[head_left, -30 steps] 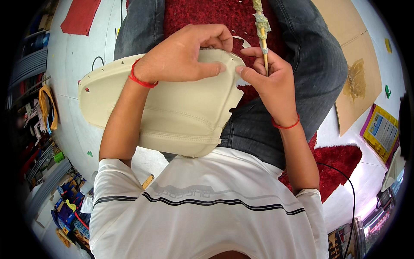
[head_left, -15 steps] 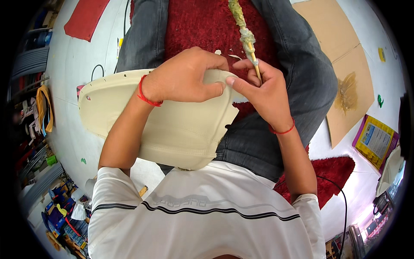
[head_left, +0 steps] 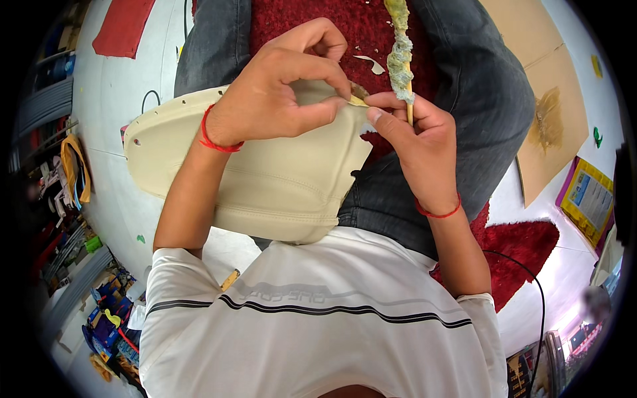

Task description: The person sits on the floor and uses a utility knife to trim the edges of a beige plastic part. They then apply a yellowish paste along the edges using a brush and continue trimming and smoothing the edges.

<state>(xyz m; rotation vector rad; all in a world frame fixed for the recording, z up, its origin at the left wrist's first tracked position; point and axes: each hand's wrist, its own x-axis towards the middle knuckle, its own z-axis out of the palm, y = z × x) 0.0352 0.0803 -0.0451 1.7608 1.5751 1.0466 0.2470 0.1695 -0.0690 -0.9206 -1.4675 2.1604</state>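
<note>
Across my lap lies a cream panel (head_left: 279,182) with a leather-like stitched covering, a cut edge on its right and small holes along its far left rim. My left hand (head_left: 269,93) reaches over it and pinches its far right edge between thumb and index finger, where a brownish underside shows. My right hand (head_left: 424,142) pinches the same edge beside it with thumb and index finger. A thin stick (head_left: 401,63) caked with yellowish-grey glue-like residue rises between that hand's fingers, pointing away from me.
A red rug (head_left: 292,23) with pale scraps (head_left: 371,64) lies between my legs. To the right are stained cardboard (head_left: 547,126) and a yellow-and-purple package (head_left: 587,202). A red sheet (head_left: 124,26) is at the far left; cluttered shelves (head_left: 50,106) line the left side.
Both hands have shifted slightly right along the panel's edge, and the edge is now lifted between their fingertips. The stick has moved right and stands more upright. The panel has shifted slightly.
</note>
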